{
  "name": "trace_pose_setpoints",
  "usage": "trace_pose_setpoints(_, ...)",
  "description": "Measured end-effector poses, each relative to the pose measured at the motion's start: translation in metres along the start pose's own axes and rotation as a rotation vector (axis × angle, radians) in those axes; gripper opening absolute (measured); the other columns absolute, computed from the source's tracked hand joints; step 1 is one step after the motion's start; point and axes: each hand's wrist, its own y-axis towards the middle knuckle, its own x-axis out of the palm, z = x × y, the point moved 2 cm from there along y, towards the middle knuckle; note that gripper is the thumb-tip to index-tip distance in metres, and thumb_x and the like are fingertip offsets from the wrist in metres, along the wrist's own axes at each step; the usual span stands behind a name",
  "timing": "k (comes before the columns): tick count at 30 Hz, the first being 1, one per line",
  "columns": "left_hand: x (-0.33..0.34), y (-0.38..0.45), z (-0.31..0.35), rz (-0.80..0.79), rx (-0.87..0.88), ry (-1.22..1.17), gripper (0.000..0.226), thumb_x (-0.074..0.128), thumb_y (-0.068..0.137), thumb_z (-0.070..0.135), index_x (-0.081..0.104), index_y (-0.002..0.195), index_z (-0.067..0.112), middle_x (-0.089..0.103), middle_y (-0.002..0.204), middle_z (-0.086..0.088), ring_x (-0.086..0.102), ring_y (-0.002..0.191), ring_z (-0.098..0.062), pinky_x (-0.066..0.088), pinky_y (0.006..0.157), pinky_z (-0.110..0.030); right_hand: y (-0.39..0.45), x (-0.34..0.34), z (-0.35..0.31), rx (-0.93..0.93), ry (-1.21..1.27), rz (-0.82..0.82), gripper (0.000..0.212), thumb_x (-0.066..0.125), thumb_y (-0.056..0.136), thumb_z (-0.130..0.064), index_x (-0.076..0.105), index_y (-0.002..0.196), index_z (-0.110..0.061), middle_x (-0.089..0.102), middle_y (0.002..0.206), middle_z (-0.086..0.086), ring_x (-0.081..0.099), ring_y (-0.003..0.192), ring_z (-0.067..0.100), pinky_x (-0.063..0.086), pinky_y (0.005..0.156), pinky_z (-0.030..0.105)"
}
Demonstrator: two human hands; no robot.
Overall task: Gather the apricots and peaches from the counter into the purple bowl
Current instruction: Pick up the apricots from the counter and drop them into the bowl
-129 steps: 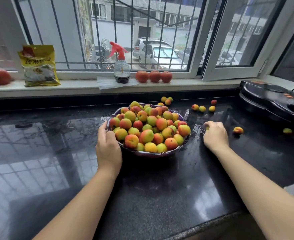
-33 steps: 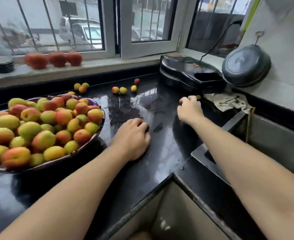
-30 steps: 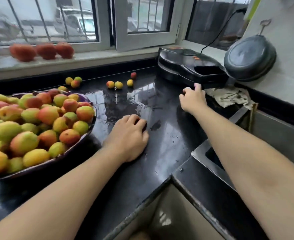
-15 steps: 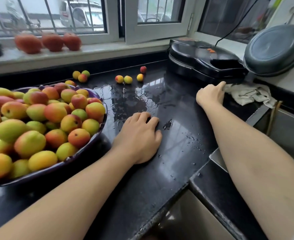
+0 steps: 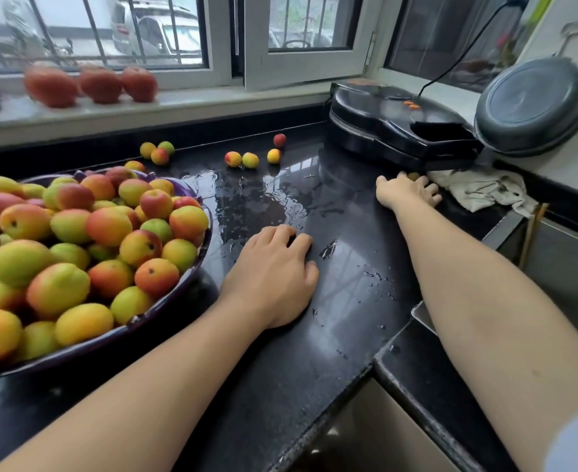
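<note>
Mostly done: purple bowl (image 5: 192, 264) heaped beside flat, spread left grip (image 5: 274, 270), right grip (image 5: 408, 192) curling onto 1 apricot (image 5: 414, 175), 7 fruits (image 5: 250, 160) left on counter (image 5: 348, 233) beyond.

We see soft daylight coming through the window (image 5: 120, 32), glaring in pale patches on the wet black bench (image 5: 280, 185). Shadows are faint. The wide lens bows the edges, and the red fruit on the sill (image 5: 100, 85) is smeared.
</note>
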Motion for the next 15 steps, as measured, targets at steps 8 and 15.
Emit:
trace_pose_setpoints(8, 0.003, 0.005, -0.002, 0.036, 0.011, 0.024, 0.039, 0.041, 0.108, 0.039, 0.058, 0.138, 0.020, 0.052, 0.148, -0.005, 0.041, 0.139, -0.029, 0.032, 0.118, -0.040, -0.059, -0.019, 0.011, -0.226, 0.072, -0.104, 0.053, 0.039, 0.098, -0.044, 0.041, 0.147, -0.025, 0.032, 0.149, 0.021, 0.031, 0.134, 0.042, 0.029, 0.111, 0.046)
trace_pose_setpoints(15, -0.028, -0.055, 0.025, 0.174, 0.090, -0.172, 0.037, 0.046, 0.096, 0.020, 0.065, 0.125, 0.005, 0.059, 0.132, -0.012, 0.055, 0.124, -0.034, 0.053, 0.097, -0.049, -0.195, -0.082, -0.029, -0.667, 0.559, -0.109, 0.020, 0.043, 0.098, -0.034, 0.056, 0.111, -0.028, 0.069, 0.097, 0.003, 0.062, 0.093, 0.029, 0.050, 0.084, 0.039)
